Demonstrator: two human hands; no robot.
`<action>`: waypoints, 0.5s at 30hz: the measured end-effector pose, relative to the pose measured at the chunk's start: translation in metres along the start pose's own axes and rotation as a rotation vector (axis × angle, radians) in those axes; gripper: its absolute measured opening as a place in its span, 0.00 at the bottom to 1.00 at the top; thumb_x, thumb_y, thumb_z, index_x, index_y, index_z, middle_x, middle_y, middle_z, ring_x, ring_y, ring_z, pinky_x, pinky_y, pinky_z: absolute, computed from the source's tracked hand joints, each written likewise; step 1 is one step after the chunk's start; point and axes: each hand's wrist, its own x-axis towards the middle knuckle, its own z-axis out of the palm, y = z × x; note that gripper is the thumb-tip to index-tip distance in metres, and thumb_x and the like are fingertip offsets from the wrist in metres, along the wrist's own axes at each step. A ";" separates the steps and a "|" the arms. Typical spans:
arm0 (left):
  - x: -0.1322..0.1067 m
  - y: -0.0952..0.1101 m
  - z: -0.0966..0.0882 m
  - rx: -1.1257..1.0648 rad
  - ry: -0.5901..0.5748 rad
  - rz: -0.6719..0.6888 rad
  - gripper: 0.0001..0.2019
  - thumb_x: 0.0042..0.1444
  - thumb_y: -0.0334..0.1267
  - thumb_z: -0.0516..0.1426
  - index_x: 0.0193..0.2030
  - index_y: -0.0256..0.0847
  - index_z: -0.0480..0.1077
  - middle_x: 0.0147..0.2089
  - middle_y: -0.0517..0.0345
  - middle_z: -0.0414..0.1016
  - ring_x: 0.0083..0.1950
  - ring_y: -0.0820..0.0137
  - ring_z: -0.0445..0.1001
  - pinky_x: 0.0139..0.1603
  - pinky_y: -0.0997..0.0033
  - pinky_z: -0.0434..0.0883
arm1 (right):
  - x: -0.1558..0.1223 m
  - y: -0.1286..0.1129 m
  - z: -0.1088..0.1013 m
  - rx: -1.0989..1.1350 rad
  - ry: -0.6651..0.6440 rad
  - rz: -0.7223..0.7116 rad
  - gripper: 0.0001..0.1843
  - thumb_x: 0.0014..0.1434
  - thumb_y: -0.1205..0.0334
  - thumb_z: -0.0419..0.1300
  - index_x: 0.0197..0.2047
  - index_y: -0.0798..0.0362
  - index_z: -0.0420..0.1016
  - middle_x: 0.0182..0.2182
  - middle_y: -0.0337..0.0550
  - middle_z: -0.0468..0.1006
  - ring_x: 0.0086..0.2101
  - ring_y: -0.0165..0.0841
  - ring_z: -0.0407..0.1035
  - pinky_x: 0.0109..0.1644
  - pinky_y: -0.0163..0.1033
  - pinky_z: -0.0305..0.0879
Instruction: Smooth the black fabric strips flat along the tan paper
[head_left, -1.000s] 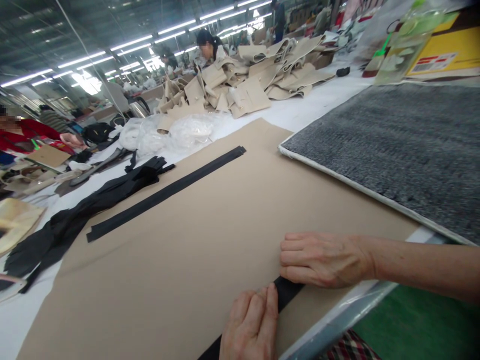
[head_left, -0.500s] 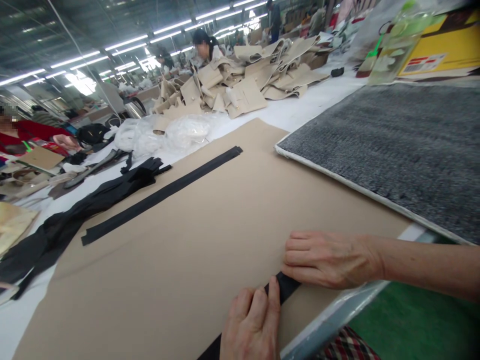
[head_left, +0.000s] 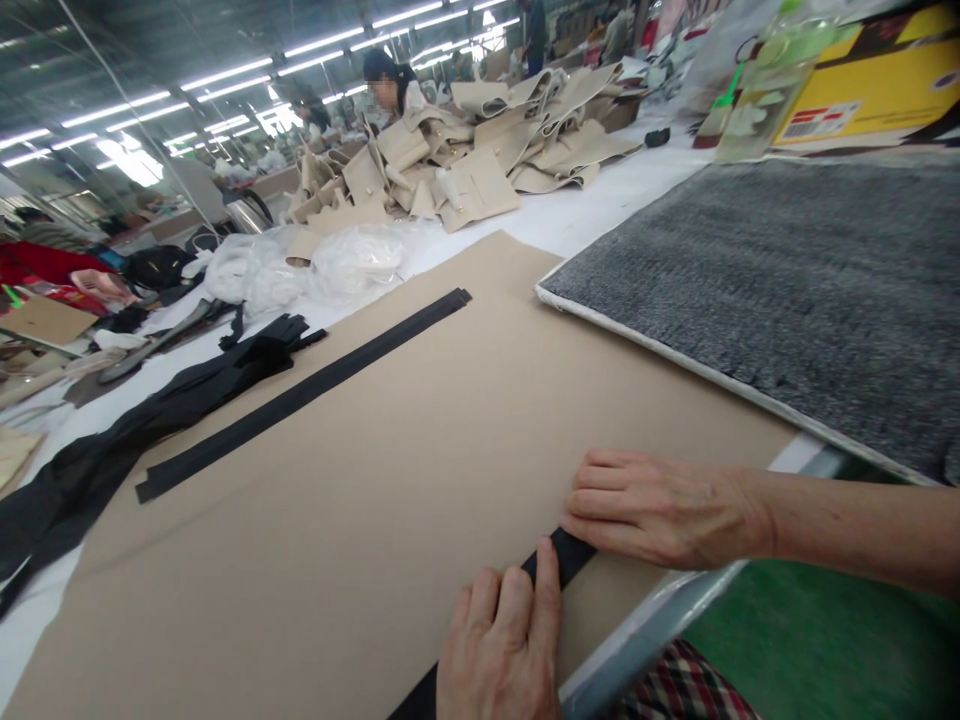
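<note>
A black strip (head_left: 576, 562) lies on the large beige sheet (head_left: 360, 500) near the table's front edge. My left hand (head_left: 502, 645) presses down on it with bent fingers, the index finger stretched along it. Just beyond, my right hand (head_left: 645, 510) has its fingers curled together over the strip's far part, hiding its end. The fingertips of both hands are partly hidden. Farther back on the same sheet, a second dark strip (head_left: 307, 395) lies flat, apart from both hands.
A grey textured mat (head_left: 750, 290) with a white edge overlaps the sheet at right. Black fabric pieces (head_left: 150, 420) lie at left. Behind are clear plastic bags (head_left: 352, 255), a heap of beige pieces (head_left: 480, 150), a bottle (head_left: 765, 90) and a yellow box (head_left: 862, 85). A person sits beyond the heap.
The view has shifted slightly, so the background sits a little farther left. Both hands stay on the black strip in nearly the same pose.
</note>
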 end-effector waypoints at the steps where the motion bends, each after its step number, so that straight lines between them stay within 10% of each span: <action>1: 0.000 0.000 -0.001 0.010 -0.016 -0.005 0.24 0.57 0.29 0.52 0.61 0.37 0.66 0.36 0.53 0.63 0.35 0.65 0.63 0.32 0.67 0.65 | -0.001 0.000 0.000 -0.001 0.003 0.006 0.17 0.71 0.70 0.42 0.46 0.62 0.71 0.31 0.47 0.71 0.33 0.34 0.63 0.41 0.42 0.62; 15: 0.005 0.012 -0.003 0.058 -0.044 -0.059 0.24 0.57 0.30 0.55 0.62 0.42 0.66 0.36 0.53 0.64 0.36 0.64 0.63 0.34 0.63 0.65 | -0.022 -0.014 -0.004 0.087 0.101 0.307 0.19 0.69 0.73 0.42 0.58 0.60 0.65 0.42 0.53 0.74 0.41 0.35 0.67 0.48 0.44 0.62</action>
